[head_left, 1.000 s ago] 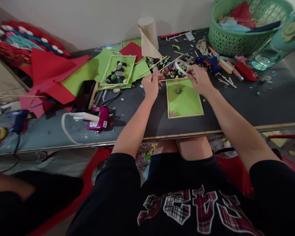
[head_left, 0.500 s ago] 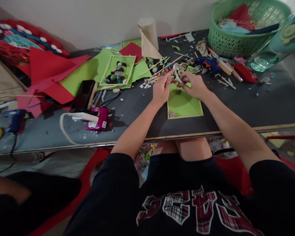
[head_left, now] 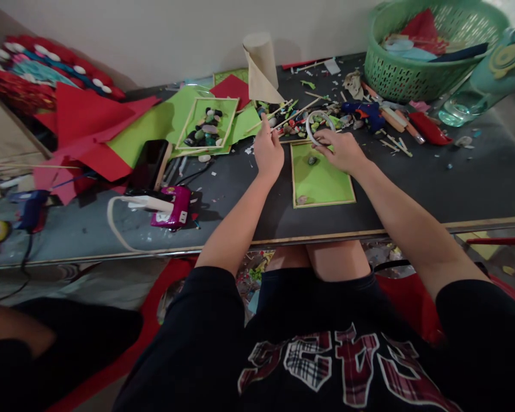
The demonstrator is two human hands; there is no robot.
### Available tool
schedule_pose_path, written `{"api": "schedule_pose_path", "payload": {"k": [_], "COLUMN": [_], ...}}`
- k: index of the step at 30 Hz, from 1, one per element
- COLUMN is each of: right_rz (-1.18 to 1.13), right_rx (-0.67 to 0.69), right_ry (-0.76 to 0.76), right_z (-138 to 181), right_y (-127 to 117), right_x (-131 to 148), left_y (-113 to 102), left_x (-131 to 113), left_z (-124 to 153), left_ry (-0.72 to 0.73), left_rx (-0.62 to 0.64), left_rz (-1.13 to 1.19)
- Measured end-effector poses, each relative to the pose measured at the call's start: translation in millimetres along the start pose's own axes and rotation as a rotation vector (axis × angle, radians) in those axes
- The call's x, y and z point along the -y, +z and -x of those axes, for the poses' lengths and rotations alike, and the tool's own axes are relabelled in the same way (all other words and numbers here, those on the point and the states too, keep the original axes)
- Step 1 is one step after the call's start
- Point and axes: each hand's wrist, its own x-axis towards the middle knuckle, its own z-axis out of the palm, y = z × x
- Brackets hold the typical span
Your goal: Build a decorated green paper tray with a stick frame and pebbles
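My right hand [head_left: 341, 150] is closed on a roll of tape [head_left: 320, 127], a pale ring held upright above the far edge of a green card [head_left: 324, 183]. Thin wooden sticks frame the card, and a dark pebble [head_left: 312, 161] and a pinkish pebble [head_left: 302, 199] lie on it. Left of the card, my left hand [head_left: 269, 150] hovers with its index finger stretched forward and the thumb apart. No object shows in it; a small scrap on the fingertip could not be made out.
Pebbles, sticks and scraps litter the back, beside a blue glue gun [head_left: 369, 114]. A framed pebble picture [head_left: 208, 127] lies left, near a phone [head_left: 148, 166] and a purple power socket [head_left: 174, 207]. A green basket [head_left: 403, 68] and a bottle [head_left: 476, 86] stand right. Another person's arm [head_left: 17, 332] shows lower left.
My left hand has moved left, away from the tape roll and my right hand. The roll has turned to show its open ring, still in my right hand.
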Motion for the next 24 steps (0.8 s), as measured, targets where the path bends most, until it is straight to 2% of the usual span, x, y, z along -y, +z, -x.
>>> {"api": "schedule_pose_path", "payload": {"k": [5, 8, 12, 17, 21, 24], "right_rz": [0.022, 0.057, 0.089, 0.066, 0.08, 0.051], "right_rx": [-0.004, 0.006, 0.015, 0.025, 0.035, 0.019], "right_ry": [-0.006, -0.008, -0.005, 0.014, 0.008, 0.007], "right_z": [0, -1, 0, 1, 0, 0], "right_y": [1, -1, -3, -3, -2, 0], "right_x": [-1, 2, 8, 9, 5, 4], "left_y": [3, 4, 4, 3, 1, 0], "left_x": [-8, -8, -6, -21, -27, -30], "left_z": [3, 1, 2, 6, 6, 6], "left_ry": [-0.035, 0.037, 0.15, 0.194, 0.275, 0.356], "left_rx": [0.046, -0.011, -0.057, 0.026, 0.075, 0.202], "left_rz": [-0.093, -0.172, -0.15, -0.128, -0.234, -0.313]}}
